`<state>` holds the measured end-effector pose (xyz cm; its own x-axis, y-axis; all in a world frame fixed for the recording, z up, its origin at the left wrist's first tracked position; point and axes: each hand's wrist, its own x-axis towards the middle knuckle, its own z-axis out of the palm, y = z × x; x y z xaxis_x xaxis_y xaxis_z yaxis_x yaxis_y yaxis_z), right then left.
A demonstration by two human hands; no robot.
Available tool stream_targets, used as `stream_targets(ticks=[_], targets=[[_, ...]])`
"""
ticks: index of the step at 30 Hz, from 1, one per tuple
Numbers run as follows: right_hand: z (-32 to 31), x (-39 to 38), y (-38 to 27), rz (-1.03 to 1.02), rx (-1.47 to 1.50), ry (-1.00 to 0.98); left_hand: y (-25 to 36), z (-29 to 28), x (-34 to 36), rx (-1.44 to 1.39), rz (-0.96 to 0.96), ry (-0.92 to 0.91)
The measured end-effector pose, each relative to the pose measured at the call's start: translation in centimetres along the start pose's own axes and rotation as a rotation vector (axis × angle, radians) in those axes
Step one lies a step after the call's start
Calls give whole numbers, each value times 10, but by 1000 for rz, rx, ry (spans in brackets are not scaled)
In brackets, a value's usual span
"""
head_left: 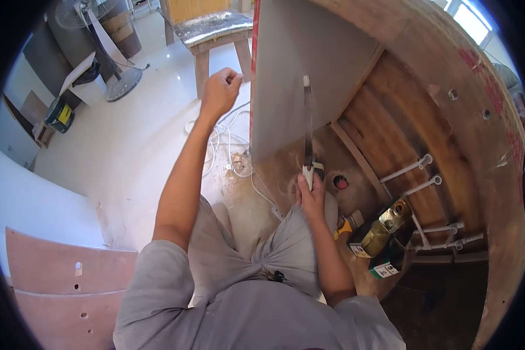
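Observation:
My left hand (220, 90) is raised at the end of an outstretched arm, just left of the red edge of an upright grey panel (286, 70). Its fingers are curled closed; whatever they may hold is hidden. Low in front of that panel, my right hand (312, 199) grips the white handle of a long slim tool (308, 131). The tool's narrow dark shaft points away from me and ends in a pale tip; its exact kind is unclear. Beside my right forearm lie a yellow-handled brush (345, 226) and an open gold-coloured metal can (374, 236).
A curved wooden cabinet shell (449, 87) with white pipe-like fittings (411, 175) rises on my right. White cable (230, 140) loops over the floor. A wooden stool (216, 29), a standing fan (122, 84) and a dark bucket (59, 114) stand farther off. Curved pinkish panels (58, 262) are lower left.

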<state>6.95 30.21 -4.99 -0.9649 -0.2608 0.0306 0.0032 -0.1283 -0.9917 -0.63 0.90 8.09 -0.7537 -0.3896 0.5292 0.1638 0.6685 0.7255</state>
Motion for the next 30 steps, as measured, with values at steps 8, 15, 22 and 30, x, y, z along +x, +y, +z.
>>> stream_targets(ticks=[8,15,22,30], targets=[[19,5,15,113,112,-84,-23,-8,4,-371,-94,2],[17,1,24,-26,-119,-160,10,15,-2,-210,73,52],[-9,1,12,97,-35,-51,14,18,5,-178,114,67],[-2,5,8,45,94,-55,27,18,-18,528,76,-123]])
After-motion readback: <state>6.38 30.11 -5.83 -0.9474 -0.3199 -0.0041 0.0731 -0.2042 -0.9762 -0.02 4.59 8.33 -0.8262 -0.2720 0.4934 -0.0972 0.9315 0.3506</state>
